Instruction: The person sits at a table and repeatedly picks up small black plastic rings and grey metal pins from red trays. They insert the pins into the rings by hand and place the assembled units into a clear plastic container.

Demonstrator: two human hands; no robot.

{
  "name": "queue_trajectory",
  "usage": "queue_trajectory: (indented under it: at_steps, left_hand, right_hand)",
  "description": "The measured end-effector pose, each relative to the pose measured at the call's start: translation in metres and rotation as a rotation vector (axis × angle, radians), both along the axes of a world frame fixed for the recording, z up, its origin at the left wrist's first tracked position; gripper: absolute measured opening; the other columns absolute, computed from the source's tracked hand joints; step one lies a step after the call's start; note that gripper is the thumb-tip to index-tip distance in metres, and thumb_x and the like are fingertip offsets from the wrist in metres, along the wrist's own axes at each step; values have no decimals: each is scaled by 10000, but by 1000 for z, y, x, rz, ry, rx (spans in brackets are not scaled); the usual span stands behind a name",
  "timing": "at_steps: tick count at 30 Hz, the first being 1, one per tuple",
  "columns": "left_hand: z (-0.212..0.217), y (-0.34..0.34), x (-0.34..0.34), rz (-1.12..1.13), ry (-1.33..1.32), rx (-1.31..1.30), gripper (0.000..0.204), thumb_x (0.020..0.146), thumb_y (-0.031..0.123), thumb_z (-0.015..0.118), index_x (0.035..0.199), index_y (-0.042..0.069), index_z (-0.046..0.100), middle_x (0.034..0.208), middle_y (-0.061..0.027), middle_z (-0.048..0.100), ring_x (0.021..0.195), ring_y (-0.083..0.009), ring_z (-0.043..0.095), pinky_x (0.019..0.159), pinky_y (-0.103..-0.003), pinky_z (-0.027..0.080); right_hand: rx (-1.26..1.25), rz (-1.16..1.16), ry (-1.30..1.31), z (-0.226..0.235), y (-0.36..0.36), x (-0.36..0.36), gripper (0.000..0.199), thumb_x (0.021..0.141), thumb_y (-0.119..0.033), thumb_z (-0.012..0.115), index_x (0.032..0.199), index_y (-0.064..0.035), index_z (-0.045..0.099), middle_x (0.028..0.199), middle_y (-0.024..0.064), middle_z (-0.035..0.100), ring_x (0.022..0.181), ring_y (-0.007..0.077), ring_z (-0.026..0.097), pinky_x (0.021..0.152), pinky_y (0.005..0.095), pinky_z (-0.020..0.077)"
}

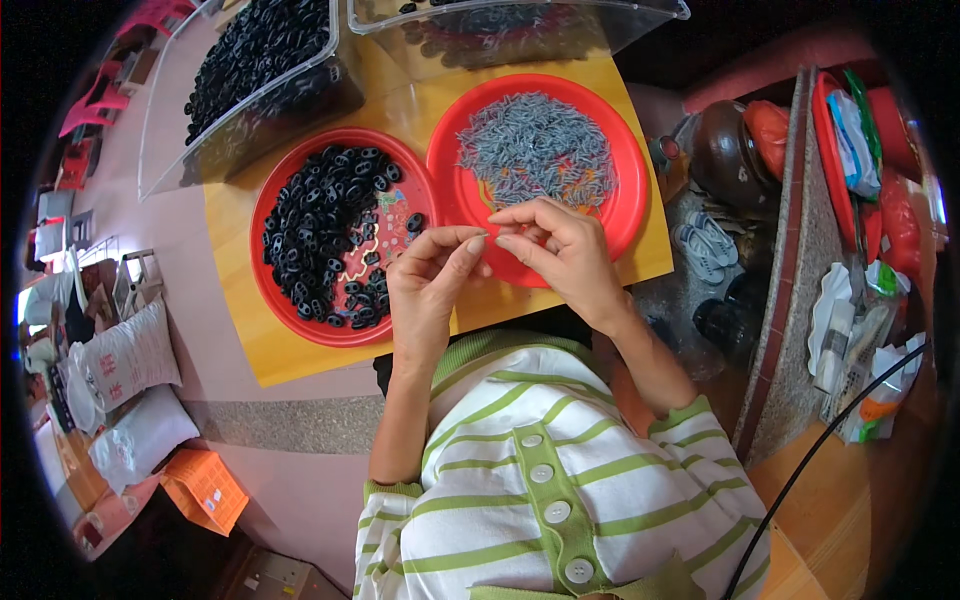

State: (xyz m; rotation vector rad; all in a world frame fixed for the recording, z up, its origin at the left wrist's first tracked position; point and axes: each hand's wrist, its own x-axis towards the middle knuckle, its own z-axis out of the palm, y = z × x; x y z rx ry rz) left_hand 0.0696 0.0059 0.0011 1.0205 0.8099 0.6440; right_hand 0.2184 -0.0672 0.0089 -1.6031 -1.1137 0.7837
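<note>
My left hand (432, 283) and my right hand (556, 246) meet fingertip to fingertip just above the near rims of two red plates. Both pinch something tiny between thumb and forefinger; it is too small to make out. The left red plate (268, 258) holds a heap of small black oval pieces (318, 232). The right red plate (630, 190) carries a pile of small grey pins (536, 148). Both plates rest on a yellow wooden table (240, 330).
Two clear plastic bins stand at the table's far side: one (250, 85) full of black pieces, another (520, 25) behind the right plate. Sacks (125, 355) and an orange crate (205, 490) lie on the floor at left. Shoes (703, 245) and a cluttered stone ledge (800, 300) are at right.
</note>
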Motion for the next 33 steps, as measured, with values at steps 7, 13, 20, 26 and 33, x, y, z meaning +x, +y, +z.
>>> queue_trajectory:
  at_steps: [7,13,20,26,33]
  left_hand:
    - [3,2,-7,-58,-69,-186,140,878,44,613,988,-38,638,839,-65,657,678,-92,593,612,-211,473]
    - [4,-2,-9,-39,-134,-174,154,877,22,603,1013,-43,631,844,-76,656,713,-104,604,651,-218,485]
    - [1,-2,-11,-43,-99,-124,174,888,39,594,1041,-38,628,841,-73,658,722,-118,620,646,-223,492]
    - [7,-4,-10,-66,-11,45,168,890,51,604,1027,-44,630,836,-74,659,738,-110,629,669,-224,509]
    - [9,-1,-5,-69,35,44,154,883,91,634,973,-34,646,811,-57,659,709,-95,619,642,-214,499]
  right_hand:
    - [115,65,14,2,1,1,88,836,-63,647,915,-25,650,810,53,628,708,112,599,577,245,465]
    - [105,41,-13,9,1,-2,78,826,-51,655,900,-30,648,786,47,626,697,106,596,563,241,454]
    - [29,35,-16,18,2,-7,77,812,-46,664,881,-27,635,777,58,628,676,127,604,558,255,460]
    - [22,35,-60,20,2,-6,75,808,-42,662,875,-25,632,766,62,621,660,138,602,554,263,464]
    - [59,54,-147,20,2,-2,81,811,-39,655,883,-19,624,783,67,616,666,145,607,553,270,471]
